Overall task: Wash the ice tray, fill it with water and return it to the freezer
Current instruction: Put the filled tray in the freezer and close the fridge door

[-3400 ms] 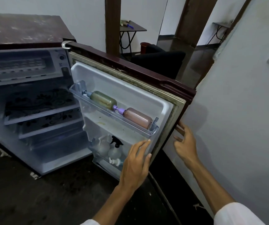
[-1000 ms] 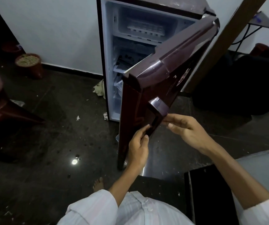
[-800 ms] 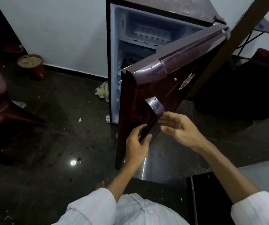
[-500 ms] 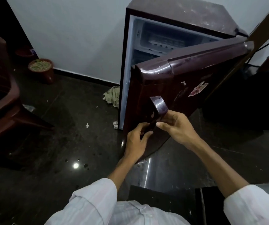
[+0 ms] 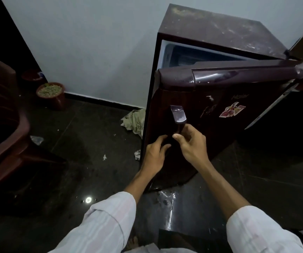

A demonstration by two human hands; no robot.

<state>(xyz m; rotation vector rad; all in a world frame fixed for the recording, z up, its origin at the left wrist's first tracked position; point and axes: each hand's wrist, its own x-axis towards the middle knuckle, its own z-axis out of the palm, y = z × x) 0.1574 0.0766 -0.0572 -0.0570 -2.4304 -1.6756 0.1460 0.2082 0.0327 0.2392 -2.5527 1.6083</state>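
The right hand (image 5: 190,146) curled its fingers round the door handle (image 5: 178,115); the left hand (image 5: 155,154) touched its lower end, grip unclear in the dark. The fridge door (image 5: 238,106) stood ajar: probably the last step, needing a firm push. The ice tray was hidden, presumably in the freezer compartment (image 5: 192,55) behind.

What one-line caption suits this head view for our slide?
A person's left hand and right hand hold the handle of a partly open maroon fridge door.
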